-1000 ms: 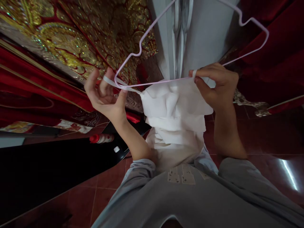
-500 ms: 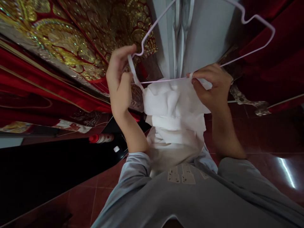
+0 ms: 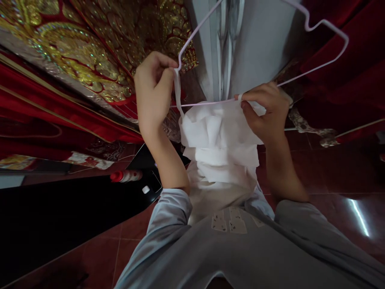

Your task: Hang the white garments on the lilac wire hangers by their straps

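A white garment (image 3: 221,140) with thin straps hangs in folds in front of my chest, below a pale pink wire hanger (image 3: 327,25). My left hand (image 3: 153,90) is raised and pinches the garment's left strap (image 3: 177,90) right at the notch on the hanger's left shoulder. My right hand (image 3: 266,110) is closed on the garment's top right corner and its other strap, pressed against the hanger's bottom bar. The hanger's hook is out of view above.
Red and gold embroidered fabric (image 3: 90,52) fills the upper left. A grey pillar (image 3: 255,44) stands behind the hanger, dark red drapes (image 3: 357,88) to the right. A black glossy table (image 3: 60,216) at the left carries a red-capped bottle (image 3: 126,176). Brown tiled floor (image 3: 331,172) lies below.
My left hand rose from beside the hanger's lower bar and carried the left strap up to the notch on the hanger's shoulder. My right hand stayed in place.
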The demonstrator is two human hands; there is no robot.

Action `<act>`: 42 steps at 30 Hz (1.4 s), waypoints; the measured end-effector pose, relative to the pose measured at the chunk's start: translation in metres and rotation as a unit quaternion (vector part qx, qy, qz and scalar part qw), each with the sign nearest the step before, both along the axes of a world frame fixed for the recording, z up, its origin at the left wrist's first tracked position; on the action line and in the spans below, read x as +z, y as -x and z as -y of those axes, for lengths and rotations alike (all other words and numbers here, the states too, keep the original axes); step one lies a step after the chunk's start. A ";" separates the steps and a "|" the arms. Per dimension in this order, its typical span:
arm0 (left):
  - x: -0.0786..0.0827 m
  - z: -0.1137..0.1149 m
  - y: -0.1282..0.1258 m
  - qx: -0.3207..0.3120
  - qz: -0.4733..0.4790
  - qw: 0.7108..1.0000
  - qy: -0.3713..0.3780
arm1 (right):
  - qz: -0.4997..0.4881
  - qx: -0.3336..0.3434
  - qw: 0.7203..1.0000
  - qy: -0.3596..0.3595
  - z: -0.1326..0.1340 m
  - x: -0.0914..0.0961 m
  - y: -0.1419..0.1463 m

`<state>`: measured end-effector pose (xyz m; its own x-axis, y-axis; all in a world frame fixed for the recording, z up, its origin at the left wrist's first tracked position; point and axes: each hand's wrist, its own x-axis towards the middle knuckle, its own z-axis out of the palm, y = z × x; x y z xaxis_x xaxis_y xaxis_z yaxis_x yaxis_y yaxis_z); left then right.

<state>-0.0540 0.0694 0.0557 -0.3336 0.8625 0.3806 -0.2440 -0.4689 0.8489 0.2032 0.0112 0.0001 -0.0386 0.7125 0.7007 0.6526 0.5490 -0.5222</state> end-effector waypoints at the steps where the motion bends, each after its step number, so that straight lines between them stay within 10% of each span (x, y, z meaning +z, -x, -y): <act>1: -0.009 0.004 -0.002 0.000 0.012 1.000 0.000 | 0.001 0.002 1.000 0.000 -0.001 -0.002 0.000; 10: -0.079 0.018 -0.020 0.049 0.062 0.995 -0.062 | 0.029 0.005 1.000 0.002 -0.006 -0.009 0.002; 18: -0.072 0.023 -0.026 0.062 0.030 0.997 -0.030 | 0.006 0.017 1.000 -0.017 -0.002 0.007 -0.006; 25: -0.065 0.015 -0.002 0.007 0.041 0.993 -0.110 | -0.099 -0.010 0.964 -0.245 -0.040 -0.006 -0.078; 31: -0.068 0.015 0.000 -0.017 0.017 0.997 -0.077 | -0.172 0.033 0.965 -0.196 -0.052 -0.014 -0.120; 42: -0.066 0.017 -0.008 -0.029 0.068 0.995 -0.069 | -0.155 0.036 0.981 -0.108 -0.055 0.031 -0.073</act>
<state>-0.0461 0.0525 -0.0104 -0.3408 0.8252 0.4504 -0.3833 -0.5595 0.7349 0.2761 0.0663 0.0306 0.1551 0.5486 0.8216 0.4368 0.7079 -0.5551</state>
